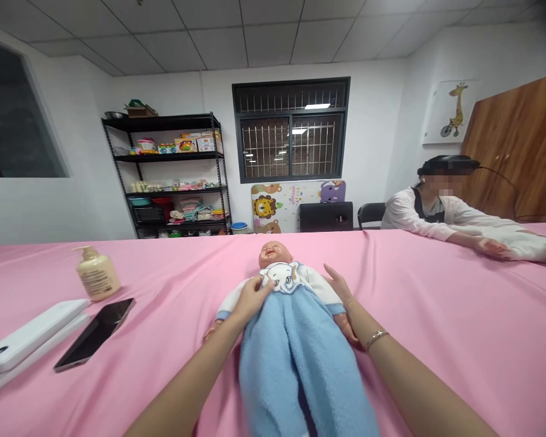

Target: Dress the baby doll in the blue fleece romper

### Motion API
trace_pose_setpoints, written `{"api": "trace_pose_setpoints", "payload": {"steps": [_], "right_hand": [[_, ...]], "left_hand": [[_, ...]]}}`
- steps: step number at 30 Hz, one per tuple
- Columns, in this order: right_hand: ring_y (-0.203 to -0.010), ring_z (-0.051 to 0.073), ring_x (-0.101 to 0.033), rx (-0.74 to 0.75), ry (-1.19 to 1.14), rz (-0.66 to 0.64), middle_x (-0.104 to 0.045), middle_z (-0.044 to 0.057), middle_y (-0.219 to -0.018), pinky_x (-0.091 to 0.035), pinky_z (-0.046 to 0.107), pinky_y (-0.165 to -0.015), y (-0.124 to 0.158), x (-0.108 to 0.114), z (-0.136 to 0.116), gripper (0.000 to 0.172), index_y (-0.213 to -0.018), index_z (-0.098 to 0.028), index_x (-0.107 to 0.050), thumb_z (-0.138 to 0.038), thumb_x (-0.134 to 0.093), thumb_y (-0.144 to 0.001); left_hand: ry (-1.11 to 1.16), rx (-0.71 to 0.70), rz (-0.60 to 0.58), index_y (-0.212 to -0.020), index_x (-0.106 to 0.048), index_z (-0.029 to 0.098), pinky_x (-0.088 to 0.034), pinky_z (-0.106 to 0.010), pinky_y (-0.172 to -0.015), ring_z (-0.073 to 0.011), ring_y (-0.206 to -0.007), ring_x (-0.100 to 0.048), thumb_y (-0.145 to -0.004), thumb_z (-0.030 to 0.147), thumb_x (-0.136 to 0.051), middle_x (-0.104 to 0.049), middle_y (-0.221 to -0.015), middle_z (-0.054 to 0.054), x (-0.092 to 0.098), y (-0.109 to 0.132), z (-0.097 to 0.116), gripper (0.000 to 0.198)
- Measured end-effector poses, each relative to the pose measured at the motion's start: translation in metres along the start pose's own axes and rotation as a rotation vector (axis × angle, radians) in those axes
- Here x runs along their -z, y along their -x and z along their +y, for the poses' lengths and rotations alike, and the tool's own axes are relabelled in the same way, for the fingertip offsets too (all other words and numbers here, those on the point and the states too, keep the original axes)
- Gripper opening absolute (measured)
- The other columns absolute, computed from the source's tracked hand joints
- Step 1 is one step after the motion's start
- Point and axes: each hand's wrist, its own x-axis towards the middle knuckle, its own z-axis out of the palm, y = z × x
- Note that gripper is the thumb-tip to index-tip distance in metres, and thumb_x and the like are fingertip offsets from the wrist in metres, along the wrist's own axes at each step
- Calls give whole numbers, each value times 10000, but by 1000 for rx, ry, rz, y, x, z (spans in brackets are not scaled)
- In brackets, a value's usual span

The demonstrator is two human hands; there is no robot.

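Observation:
A baby doll (284, 279) lies on its back on the pink-sheeted table (441, 340), head away from me. It wears a white elephant top and fluffy blue trousers (295, 370). My left hand (252, 297) rests on the doll's chest, on the white top, and holds nothing I can make out. My right hand (339, 285), with a thin bracelet at the wrist, lies flat against the doll's side near its sleeve. The doll's small hands show beside the blue trousers.
A cream pump bottle (97, 273), a black smartphone (94, 334) and a white flat device (31, 334) lie on the left of the table. At the far right, a co-worker's hand (489, 247) rests on a white bundle (525, 244). A black shelf (164, 176) of baby items stands behind.

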Motion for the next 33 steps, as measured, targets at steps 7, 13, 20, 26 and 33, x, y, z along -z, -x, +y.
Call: {"api": "trace_pose_setpoints", "payload": {"steps": [7, 13, 20, 26, 33], "right_hand": [[-1111, 258, -511, 60, 544, 208, -560, 70, -1189, -383, 390, -979, -4, 7, -8, 581, -1138, -204, -480, -343, -662, -604], [-996, 237, -517, 189, 1375, 528, -540, 99, -1118, -406, 360, -870, 5, 14, -12, 650, -1177, -153, -440, -168, -627, -554], [-1092, 272, -411, 516, 1929, 852, -515, 150, -1143, -289, 397, -922, 6, 2, 2, 403, -1120, -145, -529, -68, -401, -746], [-615, 131, -415, 399, 1407, 395, -456, 8, -612, -328, 260, -599, 2, -24, 3, 366, -611, -169, -467, -460, -421, -828], [-615, 89, -368, 98, 1422, -17, -438, -38, -647, -263, 219, -556, 21, -59, -21, 422, -669, -150, -503, -540, -659, -624]], "left_hand": [[270, 63, 280, -675, -517, 170, -381, -242, -630, -149, -657, -478, -701, 426, -531, -521, -656, 22, -1, -2, -6, 258], [165, 23, 290, -657, -464, 186, -376, -236, -624, -141, -637, -447, -718, 425, -470, -465, -640, 34, -4, -1, -7, 247], [-102, 1, 34, -614, -457, 179, -368, -257, -622, -161, -648, -454, -808, 483, -377, -475, -635, 15, 10, 1, 3, 370], [-165, -93, -372, -998, -570, 170, -398, -312, -835, -239, -936, -523, -696, 459, -622, -597, -1011, -41, 33, 8, 15, 421], [-234, -178, -417, -820, -634, 182, -396, -317, -853, -241, -915, -532, -720, 384, -610, -632, -923, -30, 34, 8, 21, 227]]}}
